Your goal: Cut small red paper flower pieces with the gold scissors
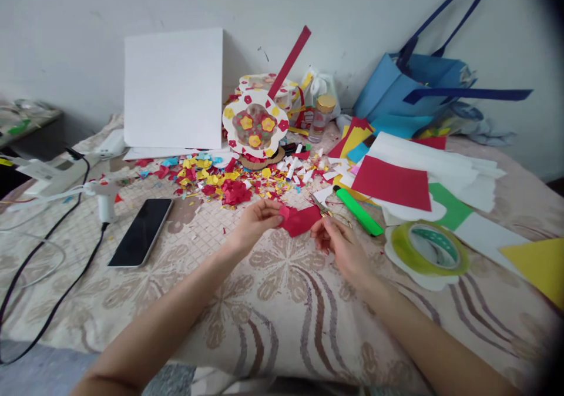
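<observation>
My left hand [259, 218] is closed, thumb and fingertips pinching the left end of a small piece of red paper [302, 221]. A lighter red bit shows at its fingertips, too small to make out. At the paper's right edge, my right hand [337, 240] is closed with curled fingers, seemingly pinching that edge. Small scissors [324, 207] with gold-coloured handles lie right behind the right fingertips, partly hidden by them. A green utility knife [359, 211] rests just right of the scissors.
Paper scraps [211, 175] spread behind my hands, before a flower-decorated round fan [255, 124]. Tape [399, 249] and coloured paper sheets [392, 181] lie right, below a blue bag [383, 87]. Left are a phone [141, 231], a glue gun [106, 202] and cables. A white board [174, 87] leans on the wall.
</observation>
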A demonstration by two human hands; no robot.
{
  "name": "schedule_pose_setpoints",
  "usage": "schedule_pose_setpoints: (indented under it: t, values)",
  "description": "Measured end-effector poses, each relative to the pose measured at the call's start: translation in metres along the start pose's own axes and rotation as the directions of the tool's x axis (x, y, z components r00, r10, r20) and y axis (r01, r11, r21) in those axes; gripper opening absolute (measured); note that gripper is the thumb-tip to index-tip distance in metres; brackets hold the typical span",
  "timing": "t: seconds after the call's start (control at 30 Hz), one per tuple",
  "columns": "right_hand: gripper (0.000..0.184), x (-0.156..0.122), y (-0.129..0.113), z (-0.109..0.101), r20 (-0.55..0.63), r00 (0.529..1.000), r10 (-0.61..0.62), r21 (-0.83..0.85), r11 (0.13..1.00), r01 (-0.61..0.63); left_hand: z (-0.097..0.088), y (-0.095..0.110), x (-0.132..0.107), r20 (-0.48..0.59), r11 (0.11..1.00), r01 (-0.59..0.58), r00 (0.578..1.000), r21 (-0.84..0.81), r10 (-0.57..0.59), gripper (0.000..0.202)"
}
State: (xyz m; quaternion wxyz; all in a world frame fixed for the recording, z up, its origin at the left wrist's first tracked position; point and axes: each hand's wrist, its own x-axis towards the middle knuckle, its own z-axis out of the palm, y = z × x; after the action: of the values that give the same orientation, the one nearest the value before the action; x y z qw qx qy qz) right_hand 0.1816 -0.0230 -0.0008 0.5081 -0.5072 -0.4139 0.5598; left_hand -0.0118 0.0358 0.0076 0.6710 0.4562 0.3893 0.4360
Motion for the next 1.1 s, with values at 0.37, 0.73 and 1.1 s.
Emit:
schedule_pose_setpoints:
  t: [0.37, 0.73, 1.1]
  values:
    - [0.035, 0.001, 0.002, -0.002, 0.018, 1.0, 0.014, -0.02, 1.0, -0.014, -0.09, 0.027, 0.036, -0.402, 0.841, -0.189, 0.811, 0.508, 0.425, 0.023]
    - [0.027, 0.007, -0.006, -0.018, 0.016, 0.976, -0.216, -0.4, 0.893, 0.205, -0.055, 0.016, 0.026, 0.069, 0.212, -0.278, 0.741, 0.937, 0.668, 0.019]
    - [0.017, 0.012, 0.007, -0.018, 0.307, 0.867, -0.394, -0.738, 0.477, 0.478, -0.007, -0.009, 0.003, 0.61, 0.151, -0.651, 0.753, 0.744, 0.247, 0.034]
